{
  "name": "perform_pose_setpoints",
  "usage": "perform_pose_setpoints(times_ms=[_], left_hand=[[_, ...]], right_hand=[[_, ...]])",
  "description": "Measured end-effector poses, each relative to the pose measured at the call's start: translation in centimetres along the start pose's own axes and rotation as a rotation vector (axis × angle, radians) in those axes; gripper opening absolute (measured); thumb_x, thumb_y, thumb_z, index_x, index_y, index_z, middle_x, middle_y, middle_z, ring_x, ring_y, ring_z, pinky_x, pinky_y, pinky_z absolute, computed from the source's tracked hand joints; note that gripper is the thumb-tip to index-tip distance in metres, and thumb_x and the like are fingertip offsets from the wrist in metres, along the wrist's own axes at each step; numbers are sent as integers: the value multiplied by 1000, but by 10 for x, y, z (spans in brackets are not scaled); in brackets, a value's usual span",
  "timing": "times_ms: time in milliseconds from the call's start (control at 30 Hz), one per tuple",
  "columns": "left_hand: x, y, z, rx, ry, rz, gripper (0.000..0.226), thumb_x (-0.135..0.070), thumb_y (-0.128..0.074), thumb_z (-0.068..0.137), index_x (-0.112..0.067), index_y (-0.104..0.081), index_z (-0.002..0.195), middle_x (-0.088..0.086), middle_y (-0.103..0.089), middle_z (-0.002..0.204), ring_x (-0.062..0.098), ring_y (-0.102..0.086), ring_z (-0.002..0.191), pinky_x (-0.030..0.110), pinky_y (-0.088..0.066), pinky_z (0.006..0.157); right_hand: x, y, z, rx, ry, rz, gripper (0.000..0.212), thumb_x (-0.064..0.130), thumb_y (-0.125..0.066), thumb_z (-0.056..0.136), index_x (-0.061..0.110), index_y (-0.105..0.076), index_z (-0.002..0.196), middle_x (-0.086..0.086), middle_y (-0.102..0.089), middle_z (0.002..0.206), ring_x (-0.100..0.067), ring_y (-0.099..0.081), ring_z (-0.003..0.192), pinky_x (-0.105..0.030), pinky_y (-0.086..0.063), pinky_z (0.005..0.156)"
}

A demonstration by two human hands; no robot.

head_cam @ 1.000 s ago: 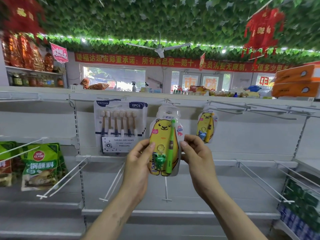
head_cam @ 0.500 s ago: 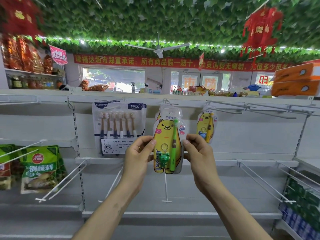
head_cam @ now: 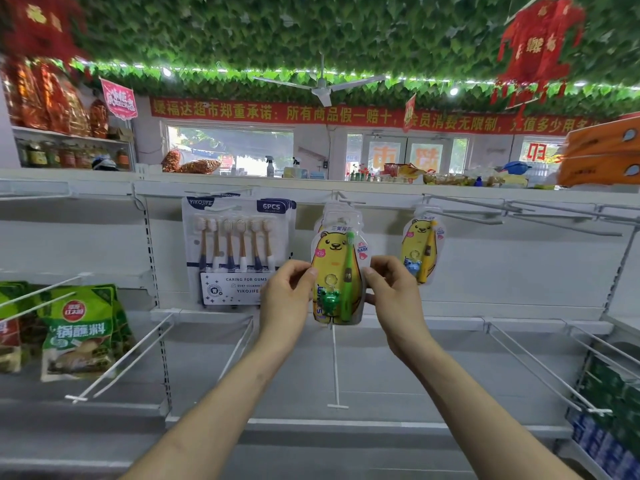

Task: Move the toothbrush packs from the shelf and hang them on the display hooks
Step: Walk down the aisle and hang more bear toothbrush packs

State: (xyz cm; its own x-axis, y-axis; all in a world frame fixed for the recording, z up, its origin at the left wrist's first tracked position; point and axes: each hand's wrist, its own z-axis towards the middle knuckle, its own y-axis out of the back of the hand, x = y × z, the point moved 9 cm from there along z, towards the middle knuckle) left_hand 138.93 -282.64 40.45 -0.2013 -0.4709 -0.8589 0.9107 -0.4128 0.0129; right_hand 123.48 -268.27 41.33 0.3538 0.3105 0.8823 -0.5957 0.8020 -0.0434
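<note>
My left hand pinches the left edge of the yellow bear toothbrush pack between thumb and fingers, and my right hand pinches its right edge the same way; both are closed on the card, nothing else in them. The pack sits upright under the top rail of the display wall, its upper end at the middle hook. I cannot tell whether the hole is on the wire, since the hook is thin and pale there (more cards seem stacked behind it).

There is free room below: the white shelf under my wrists is bare along its front edge, and the long hooks toward the right end of the rail stick out unloaded. A lower hook points out just beneath the pack.

I count three hanging groups of brushes: the six-piece pack left of my hands, the one I hold, and a second bear pack right of it. Green sauce bags are cut off at the left edge, their number unclear.
</note>
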Motion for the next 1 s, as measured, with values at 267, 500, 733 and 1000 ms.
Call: perform_pose_setpoints(times_ms=[267, 500, 733, 1000], left_hand=[[5, -19, 52, -7, -64, 399, 14, -32, -60, 105, -25, -70, 98, -9, -71, 90, 18, -70, 84, 43, -58, 78], [12, -29, 71, -3, -64, 477, 15, -31, -61, 103, -22, -69, 96, -4, -72, 90, 24, -71, 84, 46, -59, 78], [15, -31, 59, 10, -21, 468, 14, -26, -64, 102, -20, -64, 114, 0, -71, 108, 24, -69, 95, 47, -59, 86], [8, -53, -24, 96, -95, 406, 38, -24, -66, 99, -25, -51, 134, -5, -59, 127, 15, -62, 108, 41, -54, 90]], right_hand=[[-20, -9, 57, -33, 18, -163, 4, 21, -61, 105, 21, -65, 104, 1, -71, 102, -19, -72, 99, -47, -66, 82], [-31, -13, 79, -77, 13, -255, 5, 25, -62, 104, 22, -66, 104, 5, -71, 98, -18, -72, 95, -49, -64, 84], [-33, 1, 62, -104, 9, -400, 12, 23, -60, 105, 18, -65, 114, 3, -69, 105, -18, -68, 98, -47, -61, 89], [-15, 38, -7, -20, 138, -921, 24, 20, -61, 101, 19, -60, 125, -1, -62, 118, -21, -62, 102, -43, -56, 84]])
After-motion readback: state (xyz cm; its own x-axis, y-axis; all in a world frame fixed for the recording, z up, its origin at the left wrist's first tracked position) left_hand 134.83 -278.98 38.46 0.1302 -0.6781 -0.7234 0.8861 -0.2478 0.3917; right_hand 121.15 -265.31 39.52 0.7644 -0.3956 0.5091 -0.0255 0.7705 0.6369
